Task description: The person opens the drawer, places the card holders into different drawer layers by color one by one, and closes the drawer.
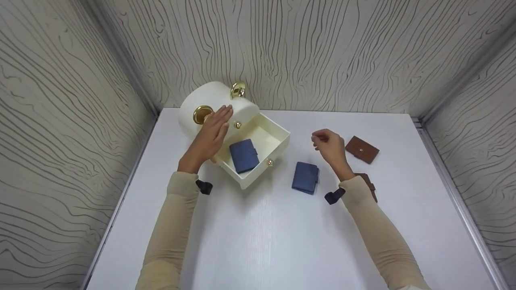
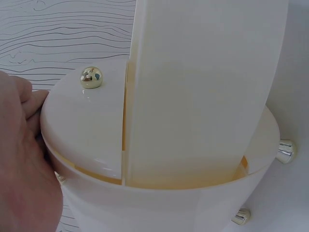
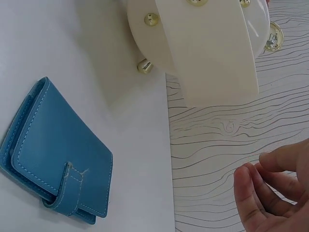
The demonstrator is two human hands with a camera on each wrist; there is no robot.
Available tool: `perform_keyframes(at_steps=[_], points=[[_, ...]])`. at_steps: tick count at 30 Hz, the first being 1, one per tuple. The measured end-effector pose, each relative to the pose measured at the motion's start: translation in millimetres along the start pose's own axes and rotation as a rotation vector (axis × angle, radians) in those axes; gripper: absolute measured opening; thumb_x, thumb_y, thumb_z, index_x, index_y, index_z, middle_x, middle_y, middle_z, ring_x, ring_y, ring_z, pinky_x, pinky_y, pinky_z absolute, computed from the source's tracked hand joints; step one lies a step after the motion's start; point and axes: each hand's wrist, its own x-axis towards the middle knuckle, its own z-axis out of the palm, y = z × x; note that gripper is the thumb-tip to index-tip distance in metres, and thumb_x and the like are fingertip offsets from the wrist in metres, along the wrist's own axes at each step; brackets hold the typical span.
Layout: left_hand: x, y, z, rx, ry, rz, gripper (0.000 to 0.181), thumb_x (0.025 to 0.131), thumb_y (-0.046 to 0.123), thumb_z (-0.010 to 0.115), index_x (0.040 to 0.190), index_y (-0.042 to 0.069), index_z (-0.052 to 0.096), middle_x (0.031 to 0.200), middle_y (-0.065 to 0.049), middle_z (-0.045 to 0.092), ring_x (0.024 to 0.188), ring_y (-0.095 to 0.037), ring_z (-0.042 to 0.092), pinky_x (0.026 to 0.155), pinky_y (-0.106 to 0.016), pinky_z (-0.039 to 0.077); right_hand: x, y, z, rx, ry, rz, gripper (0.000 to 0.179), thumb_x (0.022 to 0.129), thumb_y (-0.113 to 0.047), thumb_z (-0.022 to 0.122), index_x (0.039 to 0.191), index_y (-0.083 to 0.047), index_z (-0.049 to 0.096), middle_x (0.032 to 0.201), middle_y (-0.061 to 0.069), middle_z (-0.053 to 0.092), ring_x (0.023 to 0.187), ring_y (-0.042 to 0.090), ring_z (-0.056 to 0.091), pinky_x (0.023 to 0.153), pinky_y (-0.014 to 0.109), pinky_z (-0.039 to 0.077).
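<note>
My left hand (image 1: 208, 139) rests against the white rounded drawer box (image 1: 217, 94), its fingers stretched out. The pulled-out drawer (image 1: 274, 137) holds a blue wallet (image 1: 244, 156). In the head view my right hand (image 1: 330, 149) hovers over the table, fingers loosely bent and nothing between them. A second blue wallet (image 1: 305, 177) lies below and left of it, closed by a strap that shows clearly in the right wrist view. To its right is a brown wallet (image 1: 363, 150). Another brown wallet (image 1: 367, 185) is partly covered by my right sleeve.
Gold knobs (image 1: 270, 162) stick out from the drawer box, and a gold ring-shaped fitting (image 1: 238, 89) stands on its far side. The white table (image 1: 258, 241) meets wood-patterned panels (image 1: 314, 52) at the back and both sides.
</note>
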Motion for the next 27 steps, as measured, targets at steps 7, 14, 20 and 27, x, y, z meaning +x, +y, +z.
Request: perform_keyframes(at_steps=[7,14,20,27], points=[[-0.3,0.7,1.2,-0.002,0.004,-0.002,0.054,0.118,0.029,0.035,0.169,0.015,0.031,0.177,-0.001,0.028,0.167,-0.023,0.018,0.139,-0.045,0.004,-2.4,9,-3,-0.032,0.0,0.015,0.023,0.105,-0.01,0.066,0.119,0.006,0.074,0.106,0.024,0.076,0.094,0.039,0.075,0.071,0.013,0.059],[-1.8,0.9,1.4,-0.008,-0.004,-0.016,0.054,0.118,0.03,0.034,0.169,0.015,0.03,0.178,0.0,0.026,0.168,-0.023,0.016,0.139,-0.046,0.003,-6.5,21,-4,-0.072,-0.02,0.046,0.024,0.105,-0.013,0.065,0.12,0.004,0.074,0.106,0.023,0.076,0.094,0.037,0.074,0.067,0.009,0.054],[-1.6,1.0,0.8,-0.014,-0.013,-0.009,0.054,0.118,0.031,0.034,0.17,0.015,0.029,0.178,0.0,0.025,0.168,-0.022,0.016,0.139,-0.045,0.003,-11.7,34,-1,-0.105,-0.034,0.088,0.026,0.105,-0.014,0.065,0.121,0.004,0.074,0.108,0.021,0.076,0.087,0.022,0.073,0.067,0.01,0.053],[-0.3,-1.2,0.8,-0.01,-0.001,0.008,0.054,0.118,0.03,0.034,0.169,0.014,0.031,0.178,-0.001,0.027,0.168,-0.023,0.018,0.139,-0.045,0.003,-16.2,49,2,-0.133,-0.053,0.103,0.027,0.104,-0.016,0.067,0.122,0.003,0.074,0.112,0.022,0.076,0.084,0.013,0.071,0.068,0.012,0.053]])
